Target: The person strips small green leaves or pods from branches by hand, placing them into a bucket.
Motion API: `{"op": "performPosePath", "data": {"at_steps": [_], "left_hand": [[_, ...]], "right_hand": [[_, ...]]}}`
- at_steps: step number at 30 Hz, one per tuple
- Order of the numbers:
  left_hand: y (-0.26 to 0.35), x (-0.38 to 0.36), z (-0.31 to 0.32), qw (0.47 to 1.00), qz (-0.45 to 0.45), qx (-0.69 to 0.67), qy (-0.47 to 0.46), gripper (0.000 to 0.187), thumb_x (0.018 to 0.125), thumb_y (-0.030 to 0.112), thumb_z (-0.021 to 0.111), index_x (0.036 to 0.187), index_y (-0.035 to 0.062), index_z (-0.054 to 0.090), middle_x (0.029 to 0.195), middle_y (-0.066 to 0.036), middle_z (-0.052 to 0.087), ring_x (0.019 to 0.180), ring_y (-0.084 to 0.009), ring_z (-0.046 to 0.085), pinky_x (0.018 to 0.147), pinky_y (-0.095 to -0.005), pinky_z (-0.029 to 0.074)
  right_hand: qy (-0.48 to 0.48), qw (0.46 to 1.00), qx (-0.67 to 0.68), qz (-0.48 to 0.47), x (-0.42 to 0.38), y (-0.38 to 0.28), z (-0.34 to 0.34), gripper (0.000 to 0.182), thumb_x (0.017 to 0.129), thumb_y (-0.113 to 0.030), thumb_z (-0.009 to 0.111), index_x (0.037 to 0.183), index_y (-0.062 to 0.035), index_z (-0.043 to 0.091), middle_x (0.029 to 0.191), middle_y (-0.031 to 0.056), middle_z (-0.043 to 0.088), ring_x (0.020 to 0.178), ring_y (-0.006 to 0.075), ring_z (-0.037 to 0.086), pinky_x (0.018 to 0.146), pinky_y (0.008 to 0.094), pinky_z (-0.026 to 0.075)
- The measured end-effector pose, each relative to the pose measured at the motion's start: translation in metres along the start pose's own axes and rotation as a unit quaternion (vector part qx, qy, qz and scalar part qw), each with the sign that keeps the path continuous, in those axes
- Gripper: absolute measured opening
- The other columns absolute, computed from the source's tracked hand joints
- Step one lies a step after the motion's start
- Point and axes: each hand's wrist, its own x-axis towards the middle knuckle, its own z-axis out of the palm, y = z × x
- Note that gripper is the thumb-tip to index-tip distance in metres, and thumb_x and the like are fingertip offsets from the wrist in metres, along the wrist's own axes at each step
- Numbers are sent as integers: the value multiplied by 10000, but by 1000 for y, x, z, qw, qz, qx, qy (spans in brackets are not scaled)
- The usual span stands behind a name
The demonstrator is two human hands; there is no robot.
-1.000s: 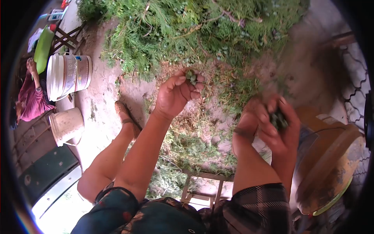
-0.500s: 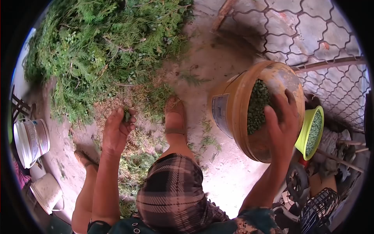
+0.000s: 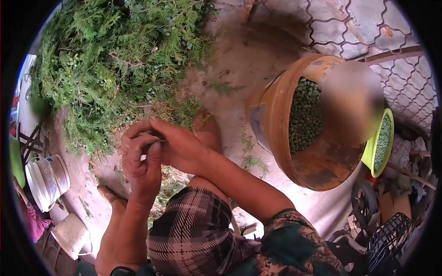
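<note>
- Fingers of the left hand (image 3: 142, 165) and right hand (image 3: 182, 145) curl together, touching; whether they grip anything, I cannot tell.
- Leafy branches (image 3: 115, 64): just beyond, toward 11 o'clock.
- Orange bucket (image 3: 281, 115) of green pieces (image 3: 304, 115): well apart, near 3 o'clock, its axis 9-to-3, right hand nearer.

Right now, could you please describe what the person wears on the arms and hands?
The left hand and right hand show no gloves. The right sleeve is short, dark green, with a reddish-tan pattern. Of the left sleeve, only a dark edge shows.
</note>
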Motion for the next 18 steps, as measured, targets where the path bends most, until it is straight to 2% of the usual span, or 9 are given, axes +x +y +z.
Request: {"op": "performPosePath", "data": {"at_steps": [2,3,5,6,7,8,10,13,18], "left_hand": [[5,6,2,993,26,115,9,111,787,-34,581,883,18,599,1145,-158,526,1063,-249,512,726,-281,511],[3,7,3,997,-41,40,44,101,747,-34,595,835,9,620,1155,-182,532,1103,-287,498,676,-288,531],[-8,12,-5,993,5,115,37,112,746,-1,620,857,7,632,1103,-170,568,1174,-335,446,905,-398,426],[-11,11,-5,996,-74,32,49,113,750,15,627,862,14,636,1074,-154,584,1192,-309,435,978,-407,347],[-11,7,-6,982,-179,-27,48,94,811,38,588,898,15,613,1333,-171,414,1121,-206,478,909,-312,400],[-20,6,-2,974,-186,-117,59,119,846,92,591,950,34,593,1179,-129,532,951,-154,565,776,-277,472],[-15,4,-3,836,-391,-386,17,202,888,179,575,1046,58,546,925,-60,588,685,-102,579,554,-230,479],[-25,1,9,790,-367,-491,37,236,907,235,550,1077,79,500,749,-7,546,512,-71,518,396,-199,394],[-43,3,-3,745,-392,-539,31,219,915,251,526,1067,95,502,756,-26,559,559,-119,560,442,-268,430]], "right_hand": [[6,999,46,12,2,-1,-7,348,939,-314,459,1109,-14,508,1072,93,548,948,197,574,807,366,509],[15,999,30,8,0,-1,-14,335,938,-318,464,1091,-27,523,1032,89,565,922,197,588,788,372,517],[22,1000,-13,-6,-2,7,-16,294,929,-296,491,1067,-41,539,970,81,587,872,190,610,736,362,536],[21,999,-43,-24,-3,6,-16,267,921,-268,513,1061,-42,540,947,77,593,848,184,618,703,346,547],[29,996,-80,-15,-3,3,-10,253,912,-245,532,1060,-40,538,944,66,598,810,160,621,642,309,555],[36,995,-95,7,-2,0,-8,260,914,-239,528,1071,-31,533,898,61,590,758,137,610,609,292,553],[48,989,-126,51,-1,-3,-12,285,912,-244,533,1094,-24,526,826,47,574,675,115,581,555,268,525],[70,985,-153,35,0,-9,-16,309,897,-236,563,1106,-14,514,741,25,544,549,104,518,464,235,440],[62,972,-215,68,24,-15,-17,309,893,-221,571,1111,-13,501,716,15,513,548,93,500,454,227,432]]}}
